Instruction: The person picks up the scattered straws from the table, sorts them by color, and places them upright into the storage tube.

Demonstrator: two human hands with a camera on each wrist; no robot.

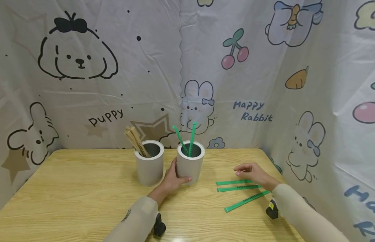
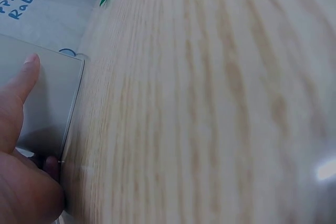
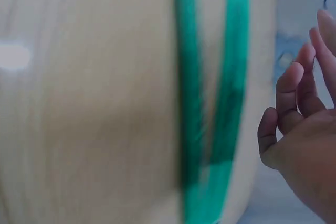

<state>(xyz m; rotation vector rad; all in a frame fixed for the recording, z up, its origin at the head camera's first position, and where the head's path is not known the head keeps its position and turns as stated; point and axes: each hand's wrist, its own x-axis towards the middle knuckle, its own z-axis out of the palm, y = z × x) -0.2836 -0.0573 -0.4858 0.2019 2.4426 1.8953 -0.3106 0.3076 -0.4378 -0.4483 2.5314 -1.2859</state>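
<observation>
1. Three green sticks (image 1: pixel 247 201) lie on the table (image 1: pixel 84 201), right of the green-stick cup (image 1: pixel 192 170), maybe spread out so each is easy to grab.
2. The right hand (image 1: pixel 256 173) is close to them, right of that cup, fingers loosely bent, holding nothing.
3. The left hand (image 1: pixel 172 179) grips that cup's left side, likely so it won't tip.
4. Inside it, two standing green sticks (image 1: pixel 192 137) lean on its rim.
5. Just left of it, another cup (image 1: pixel 149 171) holds brown sticks (image 1: pixel 134 137), perhaps keeping colours apart.
6. Behind it hangs a picture cloth (image 1: pixel 157 84).
</observation>
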